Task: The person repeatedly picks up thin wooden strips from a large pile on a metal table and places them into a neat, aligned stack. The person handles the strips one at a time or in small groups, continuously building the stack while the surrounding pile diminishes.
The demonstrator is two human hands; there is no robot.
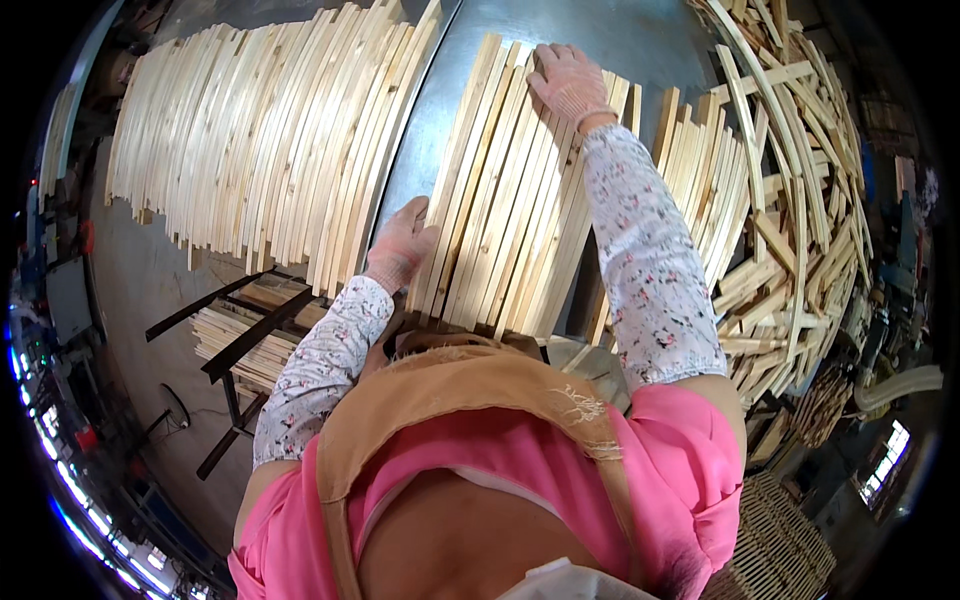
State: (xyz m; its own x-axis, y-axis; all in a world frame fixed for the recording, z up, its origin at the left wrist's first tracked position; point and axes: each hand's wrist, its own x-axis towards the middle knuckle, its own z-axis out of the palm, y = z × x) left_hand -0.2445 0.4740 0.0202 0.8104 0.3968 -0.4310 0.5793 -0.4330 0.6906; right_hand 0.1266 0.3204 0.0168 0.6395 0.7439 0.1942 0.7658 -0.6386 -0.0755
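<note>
A row of pale wooden strips point(505, 210) lies side by side on the grey metal table point(408, 165) in front of me. Against the left edge of this row rests my left hand point(402, 246) in a pinkish knit glove, with its thumb and a finger apart; its other fingers are partly hidden. My right hand point(570, 84), gloved alike, lies over the far ends of the strips toward the right, fingers outstretched. It casts a shadow along the wood. Both forearms wear white floral sleeves.
To the left, past a dark seam, a wider row of strips point(250, 130) covers the table. Shorter strips point(700, 170) lie at right, beside a tangled heap of wood pieces point(800, 240). Below left are dark metal bars point(255, 335) and a lower stack of strips point(235, 345).
</note>
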